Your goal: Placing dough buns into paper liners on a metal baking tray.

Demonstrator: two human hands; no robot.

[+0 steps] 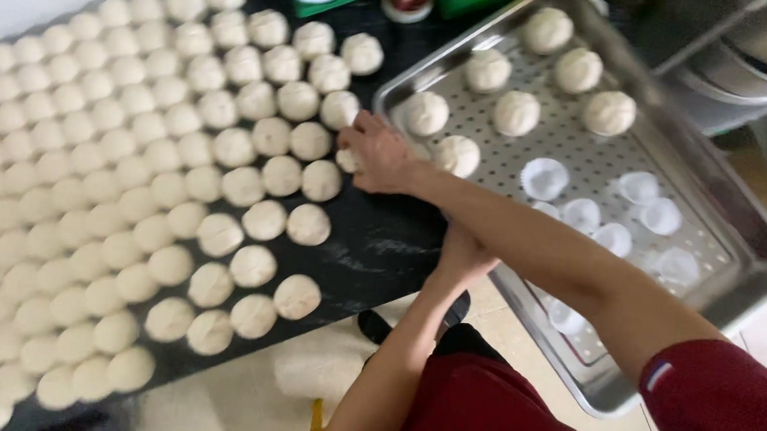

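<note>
From the head view, I am watching the right hand point(378, 157) reaching across to the left, its grip pinching a small round white dough ball point(346, 160) at the fingertips, just over the dark worktop point(382, 242). That ball is sitting between the rows of pale round dough balls point(137, 183) covering the worktop left of the grip and the perforated silver metal tray point(735, 264) lying right of it. The left hand point(463, 256) is passing under the right forearm, mostly hidden, so I cannot tell whether its grip is spread or pressed together. On the tray, beyond the grip, eight more dough balls point(516, 113) are resting in loose rows, and white paper cups point(546, 177) are standing nearer the tray's near end. Dark red sleeves point(717, 413) are showing at the bottom.
</note>
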